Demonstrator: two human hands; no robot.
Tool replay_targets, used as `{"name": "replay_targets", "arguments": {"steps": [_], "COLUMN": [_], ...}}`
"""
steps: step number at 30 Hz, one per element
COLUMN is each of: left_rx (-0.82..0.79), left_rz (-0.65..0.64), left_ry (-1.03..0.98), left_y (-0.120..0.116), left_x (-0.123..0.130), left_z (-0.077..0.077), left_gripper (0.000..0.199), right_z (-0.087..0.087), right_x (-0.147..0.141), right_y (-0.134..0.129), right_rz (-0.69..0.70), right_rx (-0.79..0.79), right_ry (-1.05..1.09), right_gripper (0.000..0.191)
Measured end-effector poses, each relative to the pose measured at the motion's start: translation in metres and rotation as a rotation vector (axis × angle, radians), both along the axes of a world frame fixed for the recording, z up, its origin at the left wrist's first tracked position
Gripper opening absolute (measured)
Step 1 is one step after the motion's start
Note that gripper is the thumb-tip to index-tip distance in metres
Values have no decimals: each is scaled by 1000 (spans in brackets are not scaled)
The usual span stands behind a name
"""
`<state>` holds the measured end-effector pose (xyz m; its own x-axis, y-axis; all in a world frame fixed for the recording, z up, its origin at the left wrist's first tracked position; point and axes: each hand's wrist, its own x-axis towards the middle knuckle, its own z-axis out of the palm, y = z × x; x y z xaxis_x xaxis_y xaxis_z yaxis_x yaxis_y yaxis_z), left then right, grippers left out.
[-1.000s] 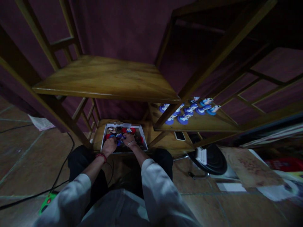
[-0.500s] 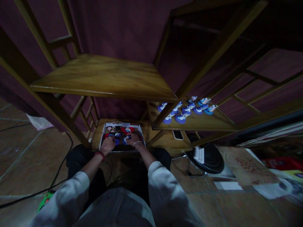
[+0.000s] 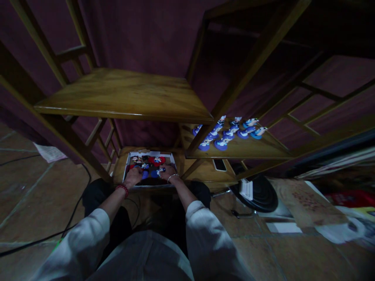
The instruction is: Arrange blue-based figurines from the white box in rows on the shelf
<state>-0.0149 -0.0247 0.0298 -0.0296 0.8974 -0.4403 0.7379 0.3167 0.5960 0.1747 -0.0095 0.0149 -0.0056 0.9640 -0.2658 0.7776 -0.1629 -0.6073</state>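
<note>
A shallow white box (image 3: 126,166) with several small figurines in it rests on the low wooden shelf. My left hand (image 3: 133,176) is closed at the box's left side on a figurine with a purple base (image 3: 144,175). At the right side, my right hand (image 3: 168,172) is closed on a blue-and-white figurine (image 3: 159,171), its base towards the left. A red figurine (image 3: 157,160) lies behind it, near the back wall of the box. Small dark figures (image 3: 136,159) lie at the back left. My fingertips are partly hidden.
Overhead in front is a wooden shelf board (image 3: 125,93). Several purple and blue figurines (image 3: 224,141) stand on the right-hand shelf (image 3: 249,150). A phone (image 3: 219,165) lies below that. A round black seat (image 3: 260,195) is at the right; a black cable (image 3: 74,212) crosses the floor at left.
My right hand has shifted slightly right, and the blue-and-white figurine in it has turned to lie more sideways. My left hand has barely moved. The view has shifted a little.
</note>
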Motion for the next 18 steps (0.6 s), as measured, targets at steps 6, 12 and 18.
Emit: {"name": "replay_targets", "arguments": {"steps": [6,12,18], "left_rx": [-74,-120,-112], "left_rz": [131,226,308], "left_ry": [-200,-354,-461], "left_y": [-3,-3,-3], "left_x": [10,19,28], "left_z": [1,7,9], "left_gripper": [22,27,26], "right_z": [7,10,4], "right_x": [-6,-11,-11], "right_y": [-2,-8,-13], "right_rz": [11,-36,-107], "right_rx": [-41,-48,2], "right_ry": [78,157,277], "right_gripper": [31,29,25]}}
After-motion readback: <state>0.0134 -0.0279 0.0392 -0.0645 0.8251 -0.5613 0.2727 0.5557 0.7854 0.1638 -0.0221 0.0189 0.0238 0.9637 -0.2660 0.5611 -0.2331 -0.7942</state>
